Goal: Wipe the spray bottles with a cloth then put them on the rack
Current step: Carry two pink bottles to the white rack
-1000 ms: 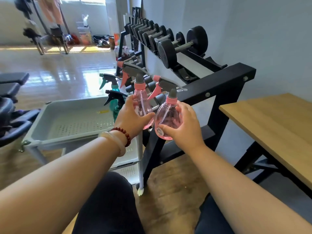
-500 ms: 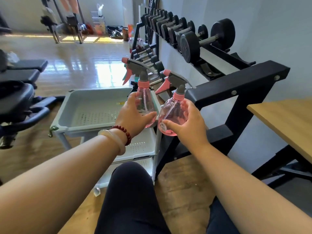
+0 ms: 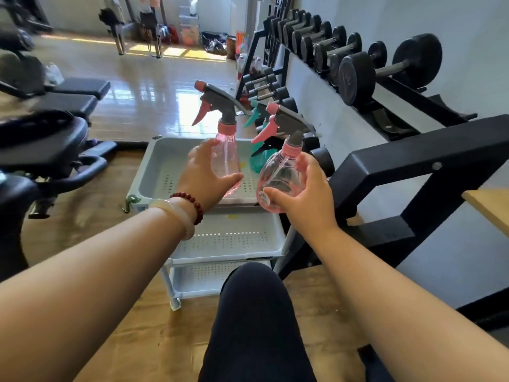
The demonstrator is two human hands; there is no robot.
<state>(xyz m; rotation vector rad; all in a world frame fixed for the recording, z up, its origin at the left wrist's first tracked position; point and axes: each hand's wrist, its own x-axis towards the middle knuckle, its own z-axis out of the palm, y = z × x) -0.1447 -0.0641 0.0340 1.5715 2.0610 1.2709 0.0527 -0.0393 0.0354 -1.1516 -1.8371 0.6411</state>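
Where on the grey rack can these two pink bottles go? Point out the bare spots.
Free: in the top tray, the perforated floor along its left wall and near rim. The middle tray below also shows bare floor. Crowded: the top tray's far right corner, where the teal spray bottles stand.

From the head camera I see the left hand (image 3: 203,175) curled round the belly of a clear pink plastic spray bottle (image 3: 227,158) with a grey and pink trigger head, held upright over the top tray of a pale grey perforated plastic trolley (image 3: 143,175). The right hand (image 3: 305,194) grips a second pink spray bottle (image 3: 278,177), rounder and tilted, just beside the first without touching it. Both nozzles point left. Teal spray bottles (image 3: 257,161) sit behind them at the tray's far right. A dark red bead bracelet (image 3: 192,202) and a pale bangle (image 3: 179,213) ring the left wrist. On the right, a black steel rack (image 3: 413,161) carries black dumbbells (image 3: 358,75) along the wall.
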